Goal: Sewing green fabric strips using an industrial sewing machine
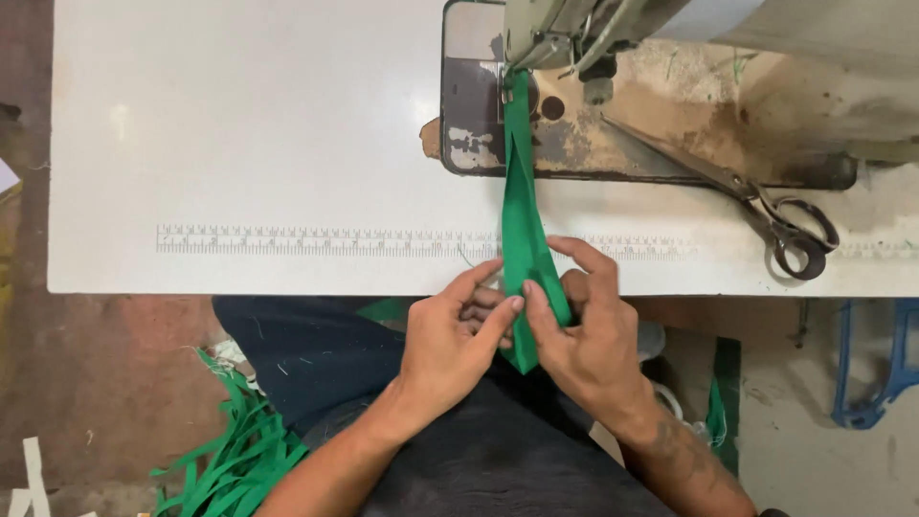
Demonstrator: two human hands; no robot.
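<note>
A narrow green fabric strip runs from under the sewing machine's presser foot down over the white table's front edge. My left hand pinches the strip's lower end from the left, thumb and fingers on the cloth. From the right, my right hand grips the same strip, its fingers folded around the edge. Both hands meet just below the table edge, above my lap.
Scissors lie on the table at the right, beside the worn machine bed. A printed ruler scale runs along the white table. Several green fabric strips are piled on the floor at lower left.
</note>
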